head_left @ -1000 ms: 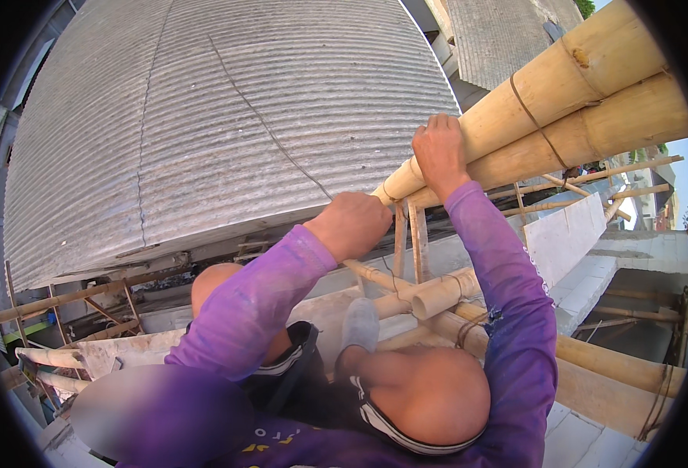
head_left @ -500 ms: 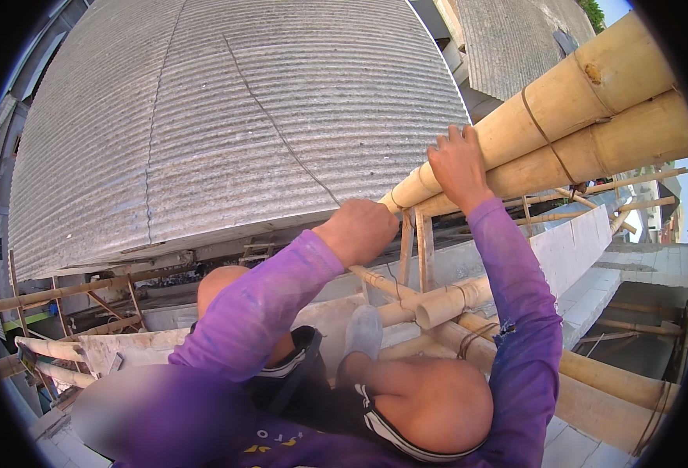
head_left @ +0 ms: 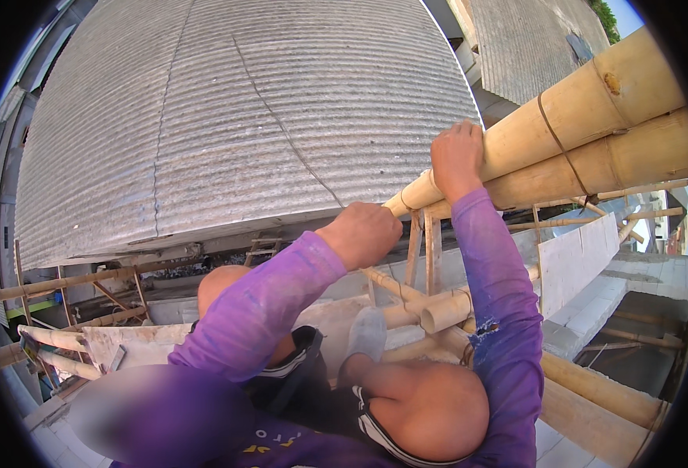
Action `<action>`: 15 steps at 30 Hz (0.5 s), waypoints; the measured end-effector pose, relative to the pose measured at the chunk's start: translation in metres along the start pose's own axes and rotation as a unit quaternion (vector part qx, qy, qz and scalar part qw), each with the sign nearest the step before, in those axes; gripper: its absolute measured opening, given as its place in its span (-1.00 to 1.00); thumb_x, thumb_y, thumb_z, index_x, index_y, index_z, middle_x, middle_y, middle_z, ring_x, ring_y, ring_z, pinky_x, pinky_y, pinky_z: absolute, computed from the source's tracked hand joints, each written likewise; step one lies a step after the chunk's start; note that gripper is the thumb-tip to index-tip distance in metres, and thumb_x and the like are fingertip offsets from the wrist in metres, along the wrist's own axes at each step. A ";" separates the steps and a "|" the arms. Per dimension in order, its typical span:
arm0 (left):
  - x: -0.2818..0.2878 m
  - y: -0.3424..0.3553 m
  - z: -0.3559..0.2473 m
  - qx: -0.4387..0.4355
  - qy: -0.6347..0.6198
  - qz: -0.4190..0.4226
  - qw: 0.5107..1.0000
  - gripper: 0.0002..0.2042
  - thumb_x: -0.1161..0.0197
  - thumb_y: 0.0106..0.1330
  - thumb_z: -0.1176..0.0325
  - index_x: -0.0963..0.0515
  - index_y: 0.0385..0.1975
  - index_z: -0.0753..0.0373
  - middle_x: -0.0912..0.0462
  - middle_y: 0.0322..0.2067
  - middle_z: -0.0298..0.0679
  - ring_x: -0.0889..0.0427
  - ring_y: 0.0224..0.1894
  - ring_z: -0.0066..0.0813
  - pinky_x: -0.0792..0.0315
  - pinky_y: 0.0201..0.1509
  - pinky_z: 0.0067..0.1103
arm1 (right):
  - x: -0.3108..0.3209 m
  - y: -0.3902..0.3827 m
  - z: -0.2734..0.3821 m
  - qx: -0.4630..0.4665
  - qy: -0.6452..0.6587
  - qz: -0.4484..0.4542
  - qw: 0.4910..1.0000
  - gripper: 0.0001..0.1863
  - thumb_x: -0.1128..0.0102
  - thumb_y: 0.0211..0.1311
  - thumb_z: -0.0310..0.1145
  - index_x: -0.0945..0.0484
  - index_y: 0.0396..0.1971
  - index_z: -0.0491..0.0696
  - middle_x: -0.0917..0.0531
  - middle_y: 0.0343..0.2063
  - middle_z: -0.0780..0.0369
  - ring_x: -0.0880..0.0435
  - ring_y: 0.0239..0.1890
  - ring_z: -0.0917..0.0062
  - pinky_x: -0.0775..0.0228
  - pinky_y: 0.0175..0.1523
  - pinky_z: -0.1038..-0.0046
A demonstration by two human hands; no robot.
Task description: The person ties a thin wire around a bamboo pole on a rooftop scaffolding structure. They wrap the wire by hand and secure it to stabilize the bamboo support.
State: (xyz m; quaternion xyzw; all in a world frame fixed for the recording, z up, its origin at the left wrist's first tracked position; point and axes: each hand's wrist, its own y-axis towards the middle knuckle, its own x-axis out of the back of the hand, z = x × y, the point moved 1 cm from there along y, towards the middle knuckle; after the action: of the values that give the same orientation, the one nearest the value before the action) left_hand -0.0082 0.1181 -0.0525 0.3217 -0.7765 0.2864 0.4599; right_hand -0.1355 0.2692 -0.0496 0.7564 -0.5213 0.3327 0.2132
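Observation:
Two long bamboo poles [head_left: 578, 97], bound with a dark tie [head_left: 562, 140], run from the upper right toward the middle of the head view. My right hand [head_left: 457, 160] grips the upper pole from the left side, fingers curled over its top. Lower and nearer the middle, my left hand [head_left: 367, 234] is closed round the narrow far end of the pole, its fingertips hidden. Beneath my arms are my bent bare knees and a grey-covered foot [head_left: 367, 331], beside lashed bamboo members and a short bamboo end [head_left: 445, 312].
A corrugated grey roof [head_left: 258, 93] fills the upper left. Bamboo scaffold rails [head_left: 86, 284] line the left, with a small ladder [head_left: 264, 248] below the roof edge. At the right are a pale board [head_left: 574, 261], a block ledge [head_left: 594, 292] and an opening [head_left: 633, 351] with poles inside.
The whole view has shifted slightly right and, at the upper right, downward, poles included. Both hands remain on the bamboo, my right hand's fingers adjusting their grip a little.

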 end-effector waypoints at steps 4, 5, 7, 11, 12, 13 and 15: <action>0.003 -0.004 0.010 0.019 -0.038 0.056 0.997 -0.86 -0.33 0.14 0.39 -0.70 -0.41 0.33 -0.69 -0.47 0.02 -0.71 -0.35 0.01 -0.57 -0.27 -0.24 | 0.007 -0.022 0.007 -0.016 0.096 -0.049 0.994 -0.71 -0.22 0.21 -0.30 -0.64 -0.07 0.02 -0.63 -0.14 0.23 -0.53 -0.03 0.38 -0.26 0.04 0.30; 0.004 -0.003 0.012 0.025 -0.052 0.080 0.995 -0.85 -0.34 0.15 0.37 -0.71 -0.41 0.32 -0.69 -0.46 0.02 -0.71 -0.34 0.02 -0.56 -0.25 -0.23 | 0.010 -0.032 0.009 -0.023 0.147 -0.099 0.984 -0.69 -0.23 0.22 -0.30 -0.62 -0.05 -0.01 -0.62 -0.11 0.21 -0.54 -0.01 0.36 -0.28 0.06 0.28; 0.008 -0.003 0.017 0.041 -0.079 0.093 0.992 -0.85 -0.34 0.16 0.34 -0.72 -0.40 0.28 -0.69 -0.46 0.00 -0.70 -0.32 0.01 -0.54 -0.21 -0.22 | 0.013 -0.057 0.015 -0.038 0.249 -0.191 0.949 -0.65 -0.24 0.23 -0.30 -0.58 0.00 -0.06 -0.60 -0.06 0.17 -0.54 0.03 0.31 -0.33 0.11 0.23; 0.019 -0.007 0.034 0.033 -0.081 0.063 0.994 -0.83 -0.35 0.17 0.28 -0.72 -0.41 0.25 -0.69 -0.46 -0.03 -0.68 -0.30 0.00 -0.50 -0.19 -0.22 | 0.006 -0.120 0.045 -0.049 0.759 0.084 0.644 -0.57 -0.19 0.39 -0.26 -0.46 0.17 -0.11 -0.66 -0.15 0.12 -0.68 -0.10 0.33 -0.49 -0.01 0.35; 0.021 -0.007 0.039 0.038 -0.088 0.058 0.994 -0.82 -0.35 0.18 0.28 -0.72 -0.41 0.26 -0.68 -0.46 -0.03 -0.67 -0.30 0.00 -0.49 -0.20 -0.22 | 0.005 -0.135 0.054 -0.072 0.808 0.141 0.568 -0.58 -0.16 0.41 -0.25 -0.46 0.18 -0.10 -0.66 -0.19 0.15 -0.67 -0.16 0.40 -0.49 -0.06 0.39; 0.023 -0.007 0.044 0.049 -0.094 0.055 0.993 -0.82 -0.34 0.18 0.27 -0.72 -0.41 0.27 -0.68 -0.46 -0.03 -0.66 -0.31 0.01 -0.48 -0.20 -0.23 | 0.004 -0.147 0.063 -0.073 0.860 0.162 0.478 -0.58 -0.14 0.43 -0.25 -0.46 0.19 -0.10 -0.67 -0.23 0.19 -0.67 -0.22 0.47 -0.50 -0.11 0.44; 0.023 -0.008 0.052 0.053 -0.113 0.063 0.990 -0.80 -0.34 0.20 0.26 -0.71 -0.40 0.28 -0.68 -0.47 -0.03 -0.64 -0.32 0.01 -0.47 -0.21 -0.23 | 0.003 -0.169 0.074 -0.081 0.909 0.175 0.370 -0.59 -0.11 0.44 -0.27 -0.46 0.20 -0.11 -0.67 -0.30 0.23 -0.63 -0.32 0.58 -0.49 -0.17 0.50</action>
State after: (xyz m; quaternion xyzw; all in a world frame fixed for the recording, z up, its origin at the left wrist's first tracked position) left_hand -0.0383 0.0693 -0.0516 0.3263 -0.8259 0.3170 0.3331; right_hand 0.0434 0.2792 -0.0942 -0.1310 -0.1586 0.8053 0.5561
